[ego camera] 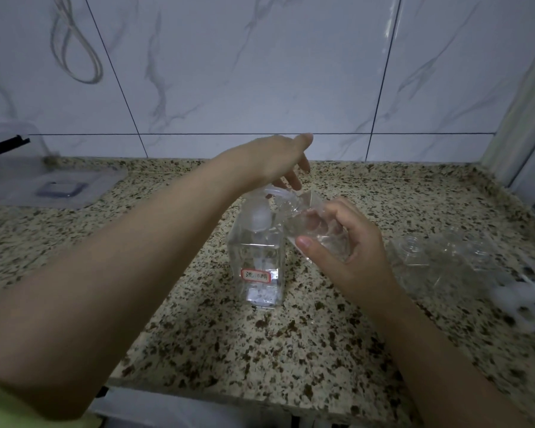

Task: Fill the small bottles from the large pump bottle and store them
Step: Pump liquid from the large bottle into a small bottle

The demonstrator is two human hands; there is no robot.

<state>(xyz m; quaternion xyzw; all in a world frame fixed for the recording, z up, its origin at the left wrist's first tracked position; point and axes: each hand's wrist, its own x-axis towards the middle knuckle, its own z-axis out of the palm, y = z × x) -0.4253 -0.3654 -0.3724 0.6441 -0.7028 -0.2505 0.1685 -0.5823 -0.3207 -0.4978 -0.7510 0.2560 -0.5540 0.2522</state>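
At the middle of the speckled counter (pixel 198 335) stands the large pump bottle (pixel 257 261), upright, its long axis vertical. Our left hand (pixel 272 162) hovers just over the pump head, fingers loosely spread and pointing down, nothing between them. Our right hand (pixel 346 242) curls round a small bottle (pixel 315 223), tilted so its long axis runs from near right to far left, mouth pointing at the nozzle just beside it. We judge the next press belongs to our left hand, directly above. More clear bottles (pixel 445 254) lie at right.
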